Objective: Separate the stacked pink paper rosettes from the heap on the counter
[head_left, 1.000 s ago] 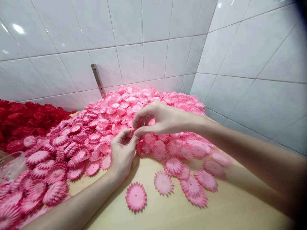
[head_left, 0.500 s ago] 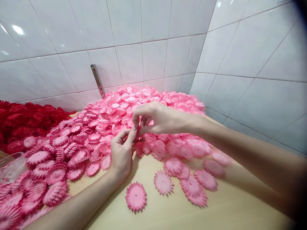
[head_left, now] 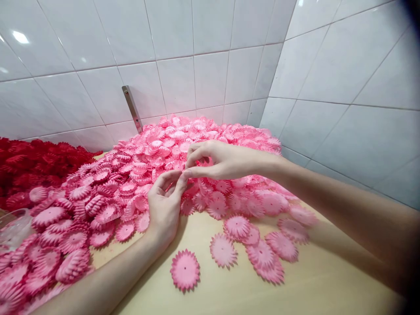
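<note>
My left hand (head_left: 164, 205) and my right hand (head_left: 219, 160) meet fingertip to fingertip over the front of a big heap of pink fabric flower discs (head_left: 164, 153). Both hands are pinched together at the same spot, and whatever sits between the fingers is hidden, though pink shows just behind them. The left hand's other fingers curl loosely, palm toward me. Loose pink discs lie flat on the tan table (head_left: 262, 293), one single disc (head_left: 185, 270) nearest me.
A heap of red flower discs (head_left: 36, 162) lies at the far left. A clear plastic container (head_left: 13, 227) sits at the left edge. White tiled walls close the back and right, with a metal bracket (head_left: 131, 107) on the back wall.
Both hands have lifted slightly and the left fingers have uncurled a little; the pinch point stays over the same part of the pink heap.
</note>
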Demonstrator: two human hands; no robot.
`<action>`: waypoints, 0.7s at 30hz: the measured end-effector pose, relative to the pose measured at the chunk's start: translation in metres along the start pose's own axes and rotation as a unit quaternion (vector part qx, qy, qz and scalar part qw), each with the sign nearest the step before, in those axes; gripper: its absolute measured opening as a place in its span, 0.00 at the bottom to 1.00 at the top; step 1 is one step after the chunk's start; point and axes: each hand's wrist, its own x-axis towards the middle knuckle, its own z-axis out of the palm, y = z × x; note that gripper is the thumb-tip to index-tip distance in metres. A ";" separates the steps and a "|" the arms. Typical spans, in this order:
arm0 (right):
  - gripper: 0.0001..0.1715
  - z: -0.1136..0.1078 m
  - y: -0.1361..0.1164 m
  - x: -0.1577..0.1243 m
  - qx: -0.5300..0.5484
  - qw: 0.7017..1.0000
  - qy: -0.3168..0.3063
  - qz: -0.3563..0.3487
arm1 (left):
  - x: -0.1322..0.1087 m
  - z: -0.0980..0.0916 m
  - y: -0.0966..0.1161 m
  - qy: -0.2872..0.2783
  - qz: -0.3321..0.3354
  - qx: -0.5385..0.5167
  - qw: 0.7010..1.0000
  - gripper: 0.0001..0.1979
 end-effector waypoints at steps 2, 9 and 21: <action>0.11 -0.001 0.003 0.000 0.018 1.000 -0.007 -0.016 | 0.000 0.000 0.001 -0.002 0.002 0.001 1.000 0.13; 0.14 -0.004 0.016 0.003 0.073 0.996 -0.058 0.009 | -0.003 0.001 0.000 -0.043 0.001 -0.020 0.999 0.13; 0.10 -0.005 0.005 0.001 0.024 0.996 -0.065 0.049 | -0.003 0.002 -0.001 -0.051 0.000 -0.032 0.998 0.12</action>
